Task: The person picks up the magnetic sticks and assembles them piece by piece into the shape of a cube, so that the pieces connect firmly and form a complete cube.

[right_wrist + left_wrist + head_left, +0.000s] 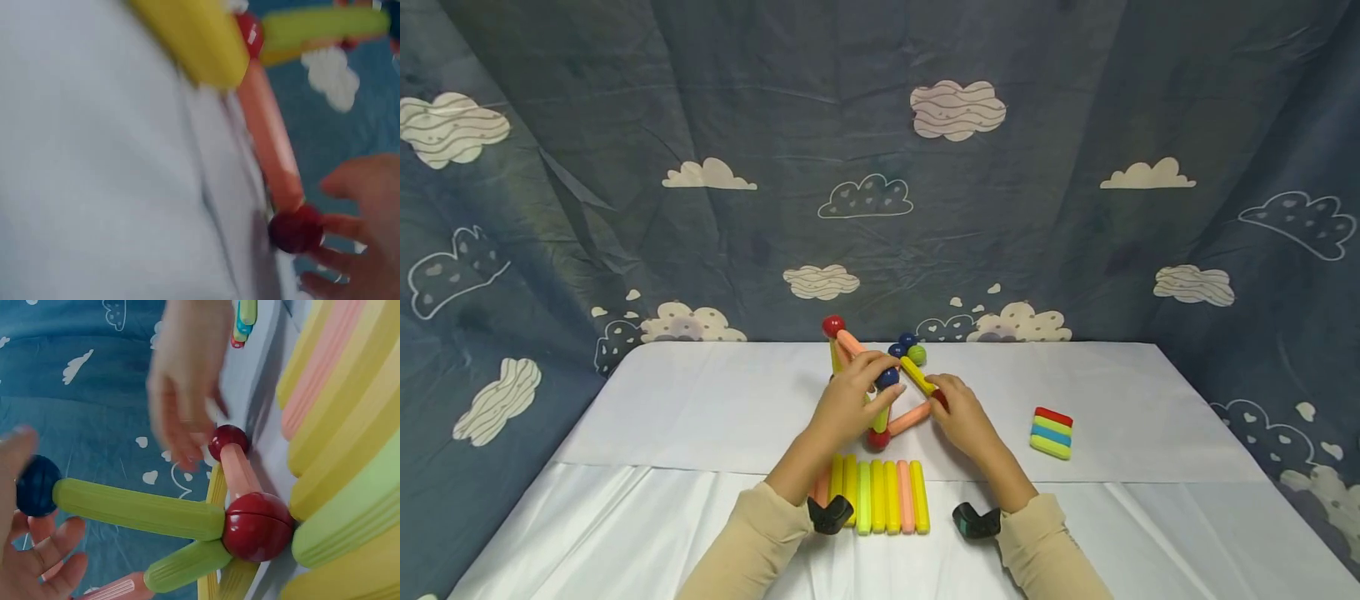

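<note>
A frame of magnetic building sticks and balls stands on the white table. My left hand (850, 396) pinches the blue ball (39, 485) at the top of a green stick (137, 508), between thumb and fingers. That stick rises from a red ball (257, 526) at the frame's near corner. At the right corner is another red ball (296, 229), joined to the near one by a pink stick (269, 134). Beside this right ball is my right hand (962, 417), thumb apart from the ball and fingers loosely bent, blurred in both wrist views. A yellow stick (917, 377) runs back from there.
A row of yellow, pink and green sticks (877, 497) lies in front of the frame. Loose blue balls (907, 340) and a green ball (917, 355) sit behind it. Several short coloured sticks (1051, 433) lie side by side at the right. A cloud-patterned cloth (880, 250) hangs behind.
</note>
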`<state>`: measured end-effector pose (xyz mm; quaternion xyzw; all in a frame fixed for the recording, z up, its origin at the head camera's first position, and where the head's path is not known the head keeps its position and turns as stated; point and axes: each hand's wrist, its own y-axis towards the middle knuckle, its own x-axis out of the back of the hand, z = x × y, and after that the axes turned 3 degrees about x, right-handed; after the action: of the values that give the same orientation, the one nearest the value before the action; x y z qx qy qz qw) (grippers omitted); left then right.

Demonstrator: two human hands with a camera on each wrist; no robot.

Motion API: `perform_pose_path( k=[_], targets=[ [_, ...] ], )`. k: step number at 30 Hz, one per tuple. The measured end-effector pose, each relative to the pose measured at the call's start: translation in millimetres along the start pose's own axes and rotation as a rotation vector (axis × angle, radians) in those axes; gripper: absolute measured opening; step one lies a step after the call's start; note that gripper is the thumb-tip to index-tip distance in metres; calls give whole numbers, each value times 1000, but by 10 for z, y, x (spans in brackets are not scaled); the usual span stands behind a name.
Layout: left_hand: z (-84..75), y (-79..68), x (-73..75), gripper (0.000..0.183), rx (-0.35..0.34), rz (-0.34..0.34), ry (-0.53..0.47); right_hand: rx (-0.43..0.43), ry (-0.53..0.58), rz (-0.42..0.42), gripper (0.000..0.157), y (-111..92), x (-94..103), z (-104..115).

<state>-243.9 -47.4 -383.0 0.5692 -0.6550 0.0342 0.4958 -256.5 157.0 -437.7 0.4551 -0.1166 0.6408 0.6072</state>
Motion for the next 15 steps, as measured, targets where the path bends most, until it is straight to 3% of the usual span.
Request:
perform_pose_path(
  k=[4,15],
  targets=[
    [-33,-66,30,37,81,27,-34,-68,-64,112,33,-20,-41,-140],
    [130,-122,144,29,134,-40,-192,-113,-79,185,34,-81,-17,-25]
  ],
)
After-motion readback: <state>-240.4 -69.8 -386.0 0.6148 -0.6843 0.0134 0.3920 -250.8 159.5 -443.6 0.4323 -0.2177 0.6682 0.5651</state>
